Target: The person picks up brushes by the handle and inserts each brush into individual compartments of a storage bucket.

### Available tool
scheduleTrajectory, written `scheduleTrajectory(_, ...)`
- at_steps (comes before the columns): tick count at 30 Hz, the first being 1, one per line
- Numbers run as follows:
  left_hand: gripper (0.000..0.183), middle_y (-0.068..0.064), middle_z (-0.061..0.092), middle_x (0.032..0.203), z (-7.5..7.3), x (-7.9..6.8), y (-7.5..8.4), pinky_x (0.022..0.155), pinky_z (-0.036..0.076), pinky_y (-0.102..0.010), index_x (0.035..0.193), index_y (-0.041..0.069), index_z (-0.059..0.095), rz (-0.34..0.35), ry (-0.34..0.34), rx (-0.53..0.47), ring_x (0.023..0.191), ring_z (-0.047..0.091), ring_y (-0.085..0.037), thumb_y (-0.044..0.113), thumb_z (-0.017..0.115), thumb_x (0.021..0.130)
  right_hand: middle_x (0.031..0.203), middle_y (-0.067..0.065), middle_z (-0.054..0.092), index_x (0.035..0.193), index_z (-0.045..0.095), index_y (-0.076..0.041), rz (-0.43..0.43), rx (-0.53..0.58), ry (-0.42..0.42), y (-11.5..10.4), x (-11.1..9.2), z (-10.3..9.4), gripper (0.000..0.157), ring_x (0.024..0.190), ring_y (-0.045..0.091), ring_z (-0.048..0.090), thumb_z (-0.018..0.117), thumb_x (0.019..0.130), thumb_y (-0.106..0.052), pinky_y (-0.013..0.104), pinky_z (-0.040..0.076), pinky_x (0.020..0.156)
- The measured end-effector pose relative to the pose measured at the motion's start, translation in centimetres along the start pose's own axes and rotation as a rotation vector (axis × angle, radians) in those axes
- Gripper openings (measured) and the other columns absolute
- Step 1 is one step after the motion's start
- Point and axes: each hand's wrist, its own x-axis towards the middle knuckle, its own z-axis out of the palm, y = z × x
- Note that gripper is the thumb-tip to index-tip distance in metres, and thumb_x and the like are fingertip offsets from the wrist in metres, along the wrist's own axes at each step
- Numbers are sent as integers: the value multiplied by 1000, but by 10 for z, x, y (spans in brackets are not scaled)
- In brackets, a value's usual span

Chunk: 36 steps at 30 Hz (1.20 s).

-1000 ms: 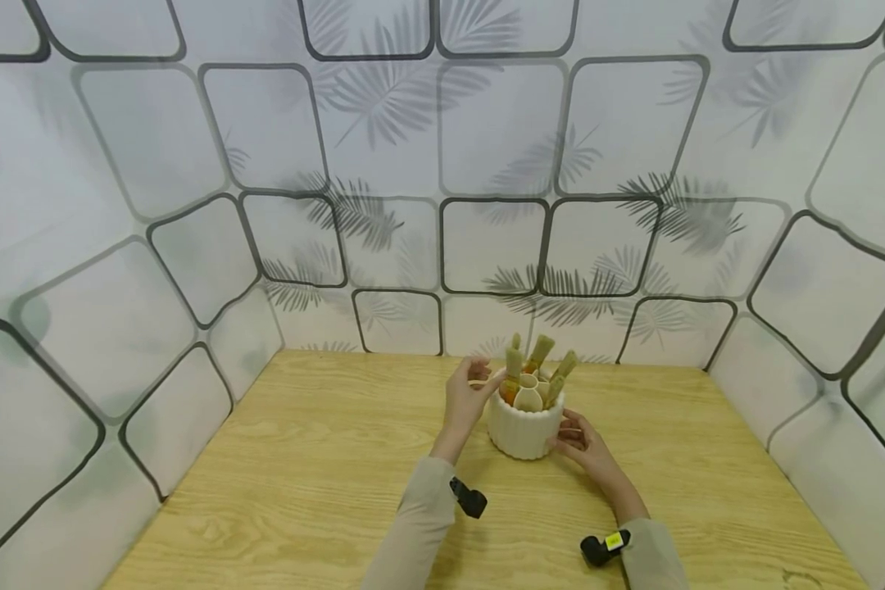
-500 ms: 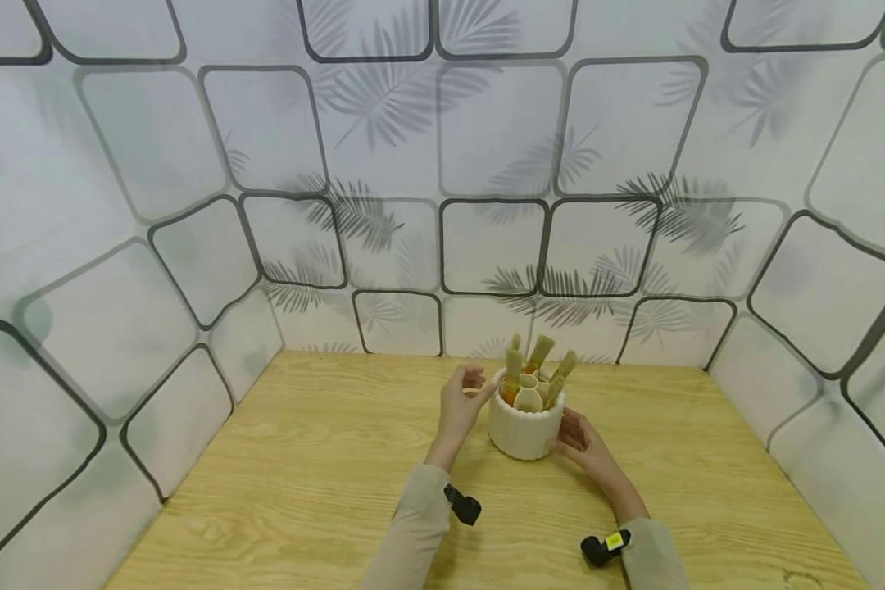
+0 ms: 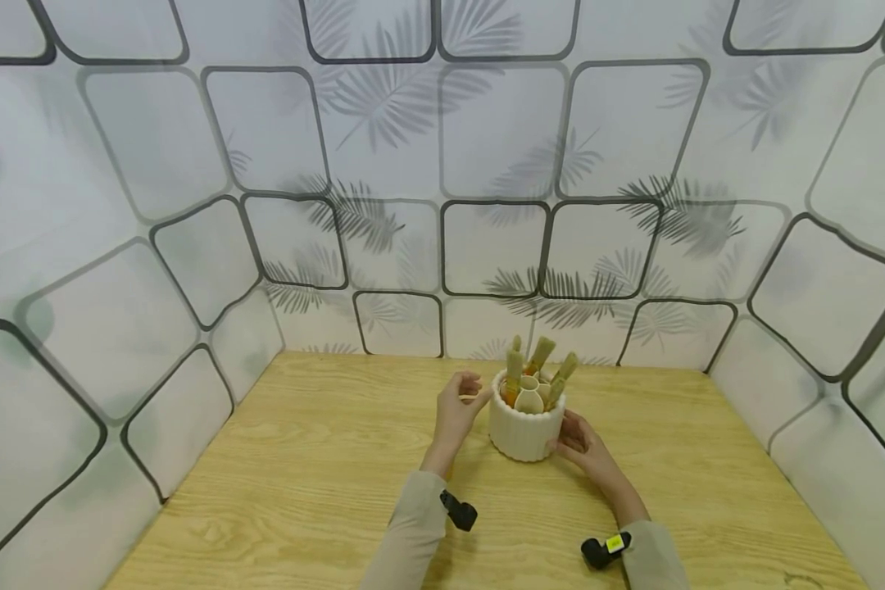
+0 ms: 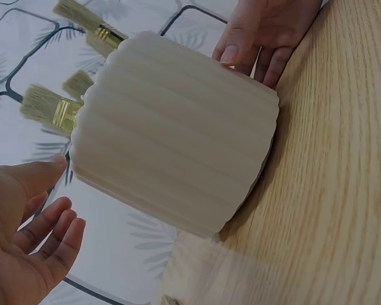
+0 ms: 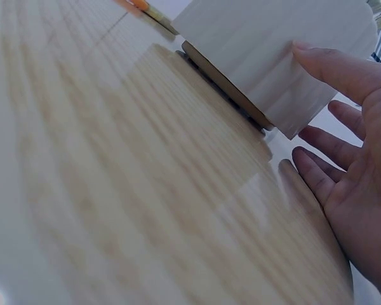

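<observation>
A white ribbed pot with a scalloped rim stands on the wooden table. Several bristle brushes poke up from it around cream-coloured round compartments. Just left of the pot, my left hand holds nothing; its fingers are loosely bent, and in the left wrist view the thumb tip is close to the rim beside a brush's bristles. My right hand is at the pot's lower right side. In the right wrist view its thumb rests on the ribbed wall, with the other fingers spread near the base.
Left of the pot in the right wrist view lies a brush with an orange handle; my left forearm mostly covers that spot in the head view. Patterned walls enclose the table at the back and both sides.
My left hand has drawn a little left and toward me, away from the brushes at the pot's rim. My right hand and the pot stay in place.
</observation>
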Motion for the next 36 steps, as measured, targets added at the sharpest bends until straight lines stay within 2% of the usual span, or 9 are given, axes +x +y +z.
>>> scheduleTrajectory(6, 34, -17, 64, 98, -3, -4, -5, 76, 54, -31, 107, 6, 61, -2, 1, 10, 89, 61, -27, 22, 73, 80, 136, 28, 39, 143, 26, -2, 22, -15, 10, 0, 0, 0, 66, 109, -5, 45, 62, 88, -9, 47, 38, 101)
scheduleTrajectory(14, 32, -17, 64, 99, -9, -3, -12, 76, 53, -29, 107, 7, 61, -18, 9, 33, 90, 61, -27, 20, 72, 80, 135, 28, 41, 143, 27, -2, 31, -31, 18, 2, 1, 0, 65, 110, 2, 46, 62, 88, -8, 43, 40, 100)
scheduleTrajectory(21, 31, -19, 63, 99, -15, -6, -14, 76, 53, -31, 107, 3, 60, -19, 14, 25, 90, 61, -30, 14, 72, 80, 135, 28, 40, 143, 25, -2, 23, -28, 11, 0, 0, 1, 66, 119, 25, 45, 62, 89, -8, 50, 38, 100)
scheduleTrajectory(26, 30, -18, 64, 98, -18, -6, -15, 75, 54, -31, 106, 3, 61, -10, 20, 45, 89, 61, -29, 14, 72, 80, 136, 28, 39, 144, 24, -3, 26, -31, 3, 0, -1, 0, 66, 123, 37, 41, 61, 89, -9, 45, 40, 100)
scheduleTrajectory(30, 30, -17, 64, 98, -20, -6, -17, 75, 54, -31, 105, 3, 61, -19, 23, 44, 89, 61, -28, 16, 72, 80, 137, 28, 38, 145, 23, -4, 35, -30, -1, 1, -1, -1, 67, 123, 39, 41, 61, 90, -9, 42, 41, 99)
scheduleTrajectory(36, 30, -21, 64, 98, -23, -9, -21, 74, 53, -30, 102, 2, 62, -31, 14, 35, 89, 60, -30, 19, 73, 80, 137, 29, 38, 145, 22, -4, 37, -27, 0, 1, -1, 0, 67, 123, 39, 41, 60, 90, -9, 47, 39, 100)
